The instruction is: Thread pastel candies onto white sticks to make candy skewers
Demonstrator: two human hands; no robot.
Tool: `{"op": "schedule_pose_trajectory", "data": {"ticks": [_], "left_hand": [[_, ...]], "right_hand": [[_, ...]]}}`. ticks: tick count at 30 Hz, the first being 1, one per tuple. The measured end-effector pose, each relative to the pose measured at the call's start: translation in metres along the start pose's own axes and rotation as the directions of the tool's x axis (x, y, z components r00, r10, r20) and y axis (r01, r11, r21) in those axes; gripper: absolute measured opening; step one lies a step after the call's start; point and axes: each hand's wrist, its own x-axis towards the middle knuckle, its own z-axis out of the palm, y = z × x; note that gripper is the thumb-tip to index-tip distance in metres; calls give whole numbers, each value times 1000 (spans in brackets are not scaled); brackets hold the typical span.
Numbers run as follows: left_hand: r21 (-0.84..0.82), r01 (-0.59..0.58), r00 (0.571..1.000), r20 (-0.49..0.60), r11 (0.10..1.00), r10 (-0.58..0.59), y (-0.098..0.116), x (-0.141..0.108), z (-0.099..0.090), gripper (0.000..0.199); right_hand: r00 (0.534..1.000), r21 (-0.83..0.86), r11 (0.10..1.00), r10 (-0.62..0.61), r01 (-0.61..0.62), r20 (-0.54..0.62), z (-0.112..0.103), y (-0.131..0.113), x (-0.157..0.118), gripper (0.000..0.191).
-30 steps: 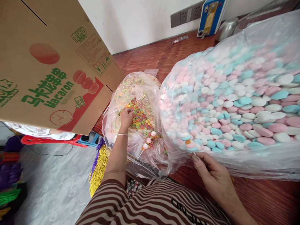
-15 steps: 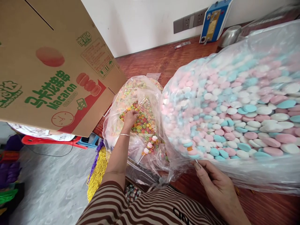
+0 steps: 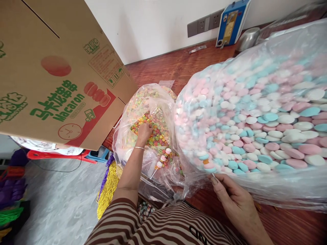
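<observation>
My left hand point(image 3: 144, 133) reaches into a clear plastic bag point(image 3: 121, 136) of small colourful rings point(image 3: 155, 139). Its fingers are curled down among the rings, and what they hold, if anything, is hidden. Between thumb and forefinger, my right hand point(image 3: 233, 200) pinches a thin white stick point(image 3: 213, 175). On that stick sit a blue-and-white piece, an orange ring point(image 3: 205, 162) and a pink-and-blue piece. A finished-looking skewer point(image 3: 162, 159) of pink-and-white pieces with rings lies on the left bag. Beside it bulges a large clear bag of pink, white and blue discs point(image 3: 272, 147).
A tall cardboard box point(image 3: 76, 44) printed "Macaron" stands at the left. Toward the wall are a blue device point(image 3: 232, 23) and a metal cup point(image 3: 249, 39) on the reddish wooden table point(image 3: 163, 69). Gold bead strands point(image 3: 108, 183) hang at the table's left side.
My left hand has dipped deeper among the rings, its fingertips now pointing down and hidden. My right hand keeps the stick in nearly the same place. The view has shifted slightly.
</observation>
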Motion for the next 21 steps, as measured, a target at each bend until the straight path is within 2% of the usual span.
{"op": "schedule_pose_trajectory", "data": {"ticks": [7, 11, 14, 17, 19, 20, 21], "left_hand": [[61, -147, 989, -17, 987, 148, 4, -21, -1, 11], [19, -168, 985, -32, 986, 168, 10, -22, -2, 14], [-50, -162, 984, -86, 985, 157, 15, -25, -6, 14], [-144, -151, 978, -165, 978, 127, 25, -38, -13, 10], [-296, -142, 980, -177, 944, 92, 37, -56, -16, 16], [-425, -131, 985, -156, 896, 70, 45, -67, -17, 21], [-639, -95, 994, -108, 764, 33, 54, -78, -16, 26]], "right_hand": [[999, 49, 998, -34, 33, 2, 1, -4, 1, 29], [999, 59, 997, -42, 42, 1, 1, -3, 0, 29], [999, 62, 997, -45, 45, 0, 0, -3, -1, 30], [999, 67, 997, -48, 47, 10, 0, -8, 1, 30], [997, 78, 995, -59, 56, 44, 1, -15, 5, 30], [995, 84, 995, -68, 62, 72, 2, -19, 7, 30], [992, 90, 994, -78, 69, 104, 3, -24, 10, 31]]}}
